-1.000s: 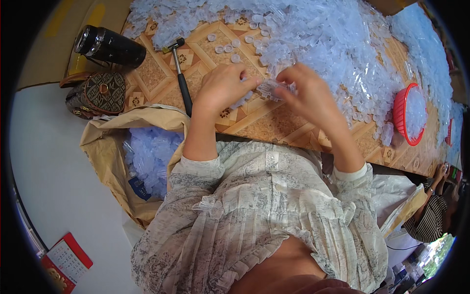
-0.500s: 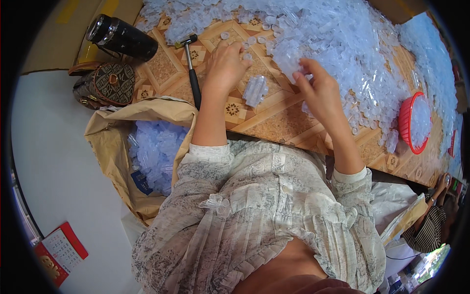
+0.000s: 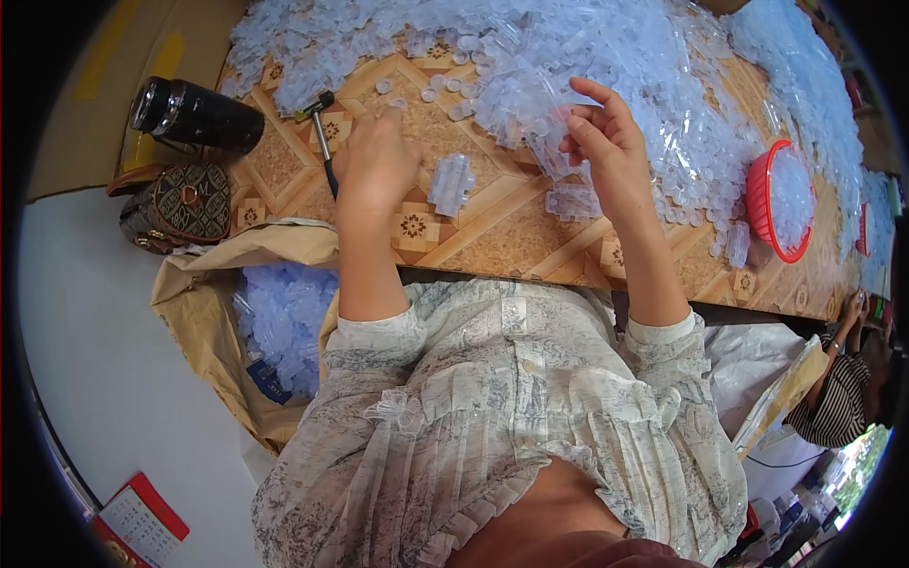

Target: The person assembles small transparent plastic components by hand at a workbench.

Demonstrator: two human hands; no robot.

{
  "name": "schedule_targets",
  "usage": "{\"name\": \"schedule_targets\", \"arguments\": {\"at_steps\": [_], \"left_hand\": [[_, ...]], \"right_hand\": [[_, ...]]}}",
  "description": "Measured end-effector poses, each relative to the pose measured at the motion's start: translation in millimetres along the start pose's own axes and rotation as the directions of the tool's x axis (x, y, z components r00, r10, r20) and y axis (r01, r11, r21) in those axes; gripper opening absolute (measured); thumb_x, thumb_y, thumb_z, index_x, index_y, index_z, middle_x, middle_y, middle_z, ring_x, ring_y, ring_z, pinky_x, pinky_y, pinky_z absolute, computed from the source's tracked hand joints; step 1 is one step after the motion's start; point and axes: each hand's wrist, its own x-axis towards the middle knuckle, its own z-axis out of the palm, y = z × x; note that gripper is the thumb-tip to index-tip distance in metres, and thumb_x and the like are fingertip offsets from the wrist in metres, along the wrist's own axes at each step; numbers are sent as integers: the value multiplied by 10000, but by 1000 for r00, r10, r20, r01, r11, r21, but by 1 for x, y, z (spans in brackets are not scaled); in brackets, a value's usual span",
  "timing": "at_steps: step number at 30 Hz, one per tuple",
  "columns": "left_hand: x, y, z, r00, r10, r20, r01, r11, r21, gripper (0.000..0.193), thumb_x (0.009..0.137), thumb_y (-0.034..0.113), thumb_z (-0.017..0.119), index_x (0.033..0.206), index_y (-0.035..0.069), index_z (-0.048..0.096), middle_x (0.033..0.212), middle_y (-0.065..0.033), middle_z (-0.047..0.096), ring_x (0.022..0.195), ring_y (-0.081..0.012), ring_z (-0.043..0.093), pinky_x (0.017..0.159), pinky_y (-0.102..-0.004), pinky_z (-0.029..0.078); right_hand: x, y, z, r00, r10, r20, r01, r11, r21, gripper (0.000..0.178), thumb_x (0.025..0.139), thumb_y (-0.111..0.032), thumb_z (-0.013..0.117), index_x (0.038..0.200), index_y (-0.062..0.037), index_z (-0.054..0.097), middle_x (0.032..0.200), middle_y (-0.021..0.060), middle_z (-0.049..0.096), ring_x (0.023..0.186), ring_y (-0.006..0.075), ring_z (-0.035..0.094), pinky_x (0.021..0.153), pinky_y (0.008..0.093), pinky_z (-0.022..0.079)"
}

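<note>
My left hand [image 3: 379, 166] rests low over the patterned tabletop, back upward, beside the hammer [image 3: 323, 140] with its dark handle. Its fingertips are mostly hidden, and I cannot see whether it holds anything. Just right of it lies a small group of clear plastic tubes [image 3: 452, 185]. My right hand [image 3: 611, 142] is raised at the edge of the large heap of clear plastic pieces [image 3: 634, 57]. Its index finger is stretched out, the other fingers loosely curled, with no held piece discernible. Below it lies another clear tube cluster [image 3: 572, 202]. Several small round clear caps [image 3: 429, 95] lie beyond my left hand.
A black flask [image 3: 204, 115] and a brown patterned bag [image 3: 185, 204] stand at the left. A paper sack [image 3: 199, 312] holding clear pieces hangs open below the table edge. A red basket [image 3: 763, 194] of pieces sits at the right, with a person in stripes [image 3: 833, 407] beyond.
The whole view has shifted, so the table things appear further left. My right hand has lifted off the heap's edge with its index finger extended; a tube cluster now shows beneath it.
</note>
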Motion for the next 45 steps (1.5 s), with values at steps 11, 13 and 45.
{"name": "schedule_targets", "arguments": {"at_steps": [11,13,45], "left_hand": [[24,-6,41,992,32,124,19,919,-393,160,741,69,646,871,-20,615,873,-212,637,854,-364,618,764,-428,477],[28,5,40,993,42,114,23,856,-516,149,755,69,632,877,-15,618,875,-211,637,855,-367,615,767,-426,478],[55,76,15,918,253,305,267,174,-948,196,897,206,611,990,50,537,911,-111,677,709,-169,665,565,-270,535]], "right_hand": [[-2,5,0,910,-415,-16,348,781,-518,221,873,-33,536,1083,-33,602,992,130,606,685,177,607,630,275,506],[-5,1,-6,925,-379,-26,303,778,-550,196,850,-32,562,1041,-24,608,974,109,597,700,179,605,639,287,495],[10,-32,-21,865,-465,188,449,549,-705,181,797,41,558,964,-27,573,1207,183,510,899,296,613,756,340,514]]}}
